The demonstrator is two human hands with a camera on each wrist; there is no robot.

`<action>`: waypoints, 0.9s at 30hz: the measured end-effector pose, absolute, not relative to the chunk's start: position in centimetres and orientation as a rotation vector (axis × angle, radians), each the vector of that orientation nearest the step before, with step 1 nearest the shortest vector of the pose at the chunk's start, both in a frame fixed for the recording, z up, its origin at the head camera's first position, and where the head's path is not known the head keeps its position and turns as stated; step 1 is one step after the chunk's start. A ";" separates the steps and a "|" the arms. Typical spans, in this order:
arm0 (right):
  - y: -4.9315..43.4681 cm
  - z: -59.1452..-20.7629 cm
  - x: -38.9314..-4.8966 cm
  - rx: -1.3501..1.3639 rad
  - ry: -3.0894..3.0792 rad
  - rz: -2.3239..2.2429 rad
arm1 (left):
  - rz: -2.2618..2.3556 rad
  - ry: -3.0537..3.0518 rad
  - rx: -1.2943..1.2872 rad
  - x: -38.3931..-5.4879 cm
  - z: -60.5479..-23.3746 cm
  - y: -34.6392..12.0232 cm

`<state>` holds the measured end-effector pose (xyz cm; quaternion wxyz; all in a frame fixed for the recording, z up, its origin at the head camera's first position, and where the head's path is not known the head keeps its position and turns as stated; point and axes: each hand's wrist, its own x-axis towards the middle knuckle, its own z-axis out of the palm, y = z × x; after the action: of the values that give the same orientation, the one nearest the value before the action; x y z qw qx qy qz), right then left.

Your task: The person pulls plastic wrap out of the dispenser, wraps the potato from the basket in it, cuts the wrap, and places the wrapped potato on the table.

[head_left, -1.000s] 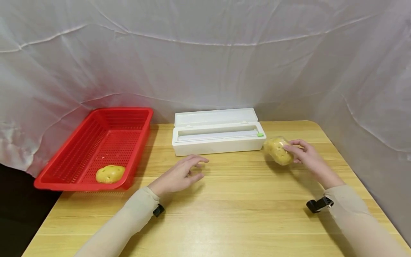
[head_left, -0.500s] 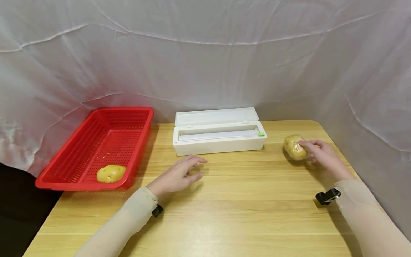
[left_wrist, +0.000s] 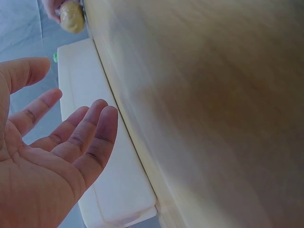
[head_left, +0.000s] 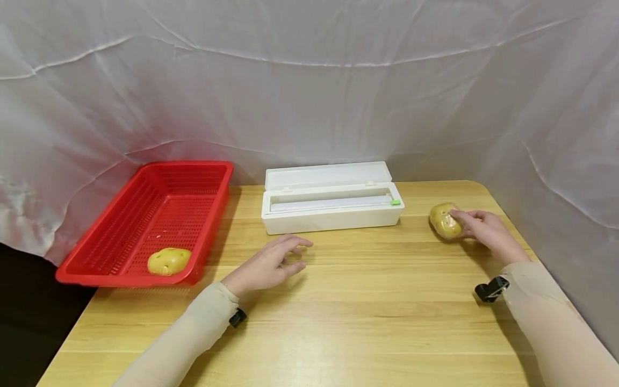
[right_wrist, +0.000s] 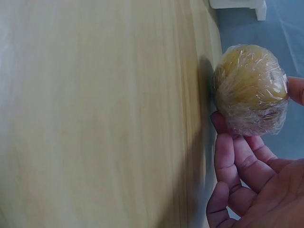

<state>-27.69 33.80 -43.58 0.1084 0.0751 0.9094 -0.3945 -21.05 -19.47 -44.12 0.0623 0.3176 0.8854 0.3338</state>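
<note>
Between thumb and fingers, my right hand [head_left: 488, 232] holds a potato [head_left: 445, 221] at the right side of the table. Crinkled clear film covers this potato [right_wrist: 249, 88] in the right wrist view, where the thumb presses one side and fingertips touch the other. My left hand [head_left: 268, 263] hovers over the table's middle, in front of a white cling film box [head_left: 333, 216], its fingers loosely bent and the palm bare in the left wrist view. A second potato [head_left: 169, 261] lies in the near right corner of the red basket [head_left: 213, 226].
The box's lid [head_left: 329, 176] stands tipped back, a white roll [head_left: 331, 204] inside and a green slider [head_left: 395, 202] at its right end. Grey cloth [head_left: 309, 107] hangs behind and beside the wooden table [head_left: 338, 312].
My right hand has carried the wrapped potato rightward, away from the box, and then it stays nearly still at the table's right side. The left hand has hardly moved.
</note>
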 end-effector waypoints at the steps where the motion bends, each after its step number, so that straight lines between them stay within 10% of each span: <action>1: 33.8 -43.6 -27.7 0.224 2.673 -1.160 | 1.010 2.674 0.960 -21.1 -44.1 -19.5; 27: 34.0 -43.6 -27.4 0.143 2.892 -1.027 | 1.011 2.707 0.982 -21.0 -43.9 -19.9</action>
<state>-27.38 33.98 -43.59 0.0349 0.0466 0.9408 -0.3340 -20.99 -19.93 -43.92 0.0449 0.3215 0.8861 0.3309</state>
